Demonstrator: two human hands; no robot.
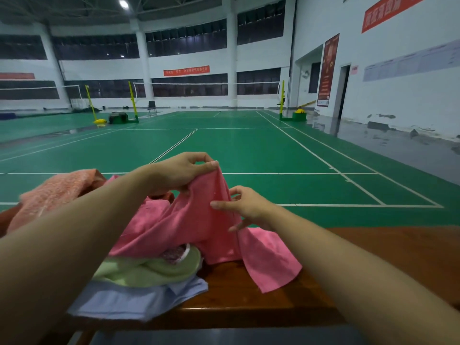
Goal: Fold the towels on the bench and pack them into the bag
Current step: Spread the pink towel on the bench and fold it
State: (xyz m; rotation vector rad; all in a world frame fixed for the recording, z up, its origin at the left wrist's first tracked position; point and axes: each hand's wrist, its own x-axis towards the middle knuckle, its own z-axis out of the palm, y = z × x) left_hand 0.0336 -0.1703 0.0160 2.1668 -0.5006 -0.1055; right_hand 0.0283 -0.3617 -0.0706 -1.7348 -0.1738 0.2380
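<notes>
A pink towel (199, 220) is lifted above the wooden bench (373, 257), its lower end draping down onto the seat. My left hand (181, 173) pinches its top corner between thumb and fingers. My right hand (246, 207) touches the towel's right edge a little lower, thumb and fingers spread around the cloth. Under the pink towel lies a heap: a light green towel (154, 270), a pale blue towel (129, 300) at the front, and a small patterned cloth (175, 255). A fuzzy orange towel (57, 190) lies at the left. No bag is in view.
The bench runs across the bottom of the view, bare wood to the right of the towels. Beyond it stretches a green badminton court with white lines, net posts (132, 100) and a chair (151, 108) far off.
</notes>
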